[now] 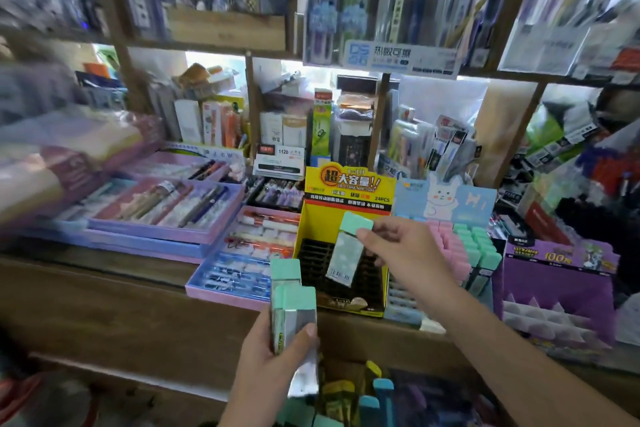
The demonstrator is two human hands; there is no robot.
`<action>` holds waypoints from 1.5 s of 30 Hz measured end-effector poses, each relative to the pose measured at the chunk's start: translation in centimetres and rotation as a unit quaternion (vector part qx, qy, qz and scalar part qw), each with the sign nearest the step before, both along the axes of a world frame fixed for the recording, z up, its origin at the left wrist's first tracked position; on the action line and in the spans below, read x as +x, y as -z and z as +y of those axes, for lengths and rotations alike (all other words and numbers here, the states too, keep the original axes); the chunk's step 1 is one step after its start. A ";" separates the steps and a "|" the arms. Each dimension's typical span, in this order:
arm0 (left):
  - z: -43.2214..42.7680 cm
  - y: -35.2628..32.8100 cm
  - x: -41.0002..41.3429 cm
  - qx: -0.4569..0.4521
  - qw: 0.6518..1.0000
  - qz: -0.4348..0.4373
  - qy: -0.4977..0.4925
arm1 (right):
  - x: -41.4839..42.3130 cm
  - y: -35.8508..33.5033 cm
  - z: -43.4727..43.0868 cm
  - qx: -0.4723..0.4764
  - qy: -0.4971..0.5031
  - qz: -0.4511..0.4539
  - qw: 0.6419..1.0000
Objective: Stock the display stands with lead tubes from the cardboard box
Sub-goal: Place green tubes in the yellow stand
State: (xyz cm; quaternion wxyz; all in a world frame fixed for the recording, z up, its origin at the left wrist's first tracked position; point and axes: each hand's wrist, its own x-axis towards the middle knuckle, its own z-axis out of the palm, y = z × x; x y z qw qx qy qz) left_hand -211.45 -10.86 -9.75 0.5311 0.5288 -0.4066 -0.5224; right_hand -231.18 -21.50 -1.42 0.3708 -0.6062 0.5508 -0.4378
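Counter (138,305): tube (348,253) seemingly in right grip (394,246).

One wide-angle camera, worn on the person's head, gives the only view. It faces forward and somewhat down, over the front edge of a wooden counter (138,305) to the shelves (225,29) rising behind it. It stands near: the left hand (270,357) and right hand (398,246) fill the lower middle, before a yellow display stand (313,218).
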 end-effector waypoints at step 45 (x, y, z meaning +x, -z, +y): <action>-1.4 2.2 1.0 -0.005 0.992 0.112 -0.061 | 5.3 3.5 -5.9 -0.078 0.027 0.172 0.982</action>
